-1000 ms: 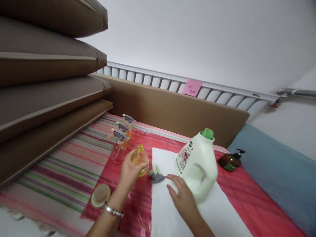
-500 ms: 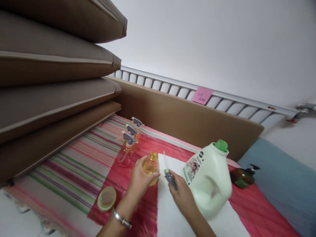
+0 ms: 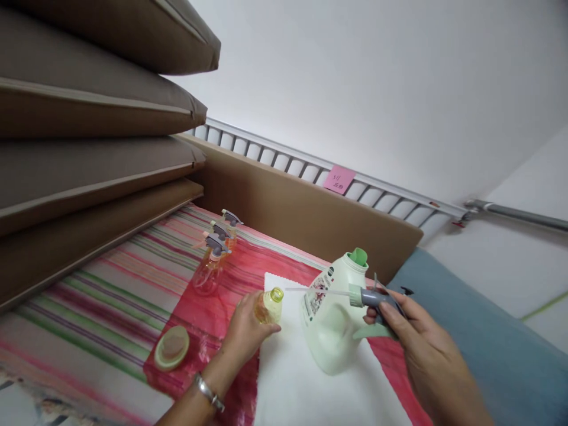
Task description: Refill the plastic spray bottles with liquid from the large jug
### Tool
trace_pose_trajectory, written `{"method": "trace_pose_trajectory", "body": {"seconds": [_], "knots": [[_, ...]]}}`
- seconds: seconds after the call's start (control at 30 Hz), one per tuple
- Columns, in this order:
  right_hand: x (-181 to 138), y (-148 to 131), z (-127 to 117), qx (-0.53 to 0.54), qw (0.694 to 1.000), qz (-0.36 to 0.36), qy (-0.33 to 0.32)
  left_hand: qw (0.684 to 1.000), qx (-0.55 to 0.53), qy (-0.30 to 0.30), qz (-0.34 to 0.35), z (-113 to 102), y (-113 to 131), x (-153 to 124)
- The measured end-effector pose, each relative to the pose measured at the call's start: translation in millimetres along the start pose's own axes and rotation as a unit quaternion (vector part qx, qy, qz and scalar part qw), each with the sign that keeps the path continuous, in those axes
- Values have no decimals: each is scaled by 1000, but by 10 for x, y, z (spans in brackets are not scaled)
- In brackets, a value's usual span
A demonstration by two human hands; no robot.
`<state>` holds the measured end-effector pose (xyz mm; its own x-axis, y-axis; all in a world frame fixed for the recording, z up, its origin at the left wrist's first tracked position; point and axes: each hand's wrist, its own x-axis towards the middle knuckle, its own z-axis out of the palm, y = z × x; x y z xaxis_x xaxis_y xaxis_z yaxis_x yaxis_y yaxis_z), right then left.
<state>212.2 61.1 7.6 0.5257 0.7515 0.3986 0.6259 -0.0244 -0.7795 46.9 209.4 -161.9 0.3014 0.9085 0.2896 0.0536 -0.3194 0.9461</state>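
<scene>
My left hand (image 3: 248, 325) is wrapped round a small clear yellow bottle (image 3: 271, 303), its mouth uncapped and leaning to the right. In my right hand (image 3: 421, 343) is a grey and pale green spray trigger head (image 3: 368, 297), held sideways. Its thin dip tube (image 3: 317, 290) points left, the tip close to the bottle's mouth but apart from it. Behind the spray head stands a large pale green jug (image 3: 331, 337) with a green spout, on a white cloth (image 3: 284, 378).
Several spray bottles (image 3: 208, 278) with grey heads stand at the back left. A round green lid (image 3: 172, 348) lies on the red sheet, left of my left wrist. Stacked cushions (image 3: 97, 165) rise at the left; a brown board (image 3: 288, 207) and radiator (image 3: 266, 155) line the back.
My right hand has lifted the spray head and moved right, turning it so the tube lies almost level. The yellow bottle now tilts right in my left hand. The camera view has shifted.
</scene>
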Motion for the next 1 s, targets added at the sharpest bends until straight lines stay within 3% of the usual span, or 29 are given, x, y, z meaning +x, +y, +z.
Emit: {"method": "trace_pose_trajectory", "body": {"seconds": [0.3, 0.53, 0.67, 1.0], "knots": [[21, -213, 213, -102, 992, -20, -67, 1000, 19, -13, 8, -14, 40, -48], [176, -146, 677, -185, 961, -34, -202, 998, 40, -40, 14, -1, 132, -93], [250, -93, 830, -214, 952, -25, -215, 997, 53, -45, 15, 19, 125, -108], [293, -172, 862, -262, 934, -7, -241, 995, 90, -47, 23, 25, 116, -104]]}}
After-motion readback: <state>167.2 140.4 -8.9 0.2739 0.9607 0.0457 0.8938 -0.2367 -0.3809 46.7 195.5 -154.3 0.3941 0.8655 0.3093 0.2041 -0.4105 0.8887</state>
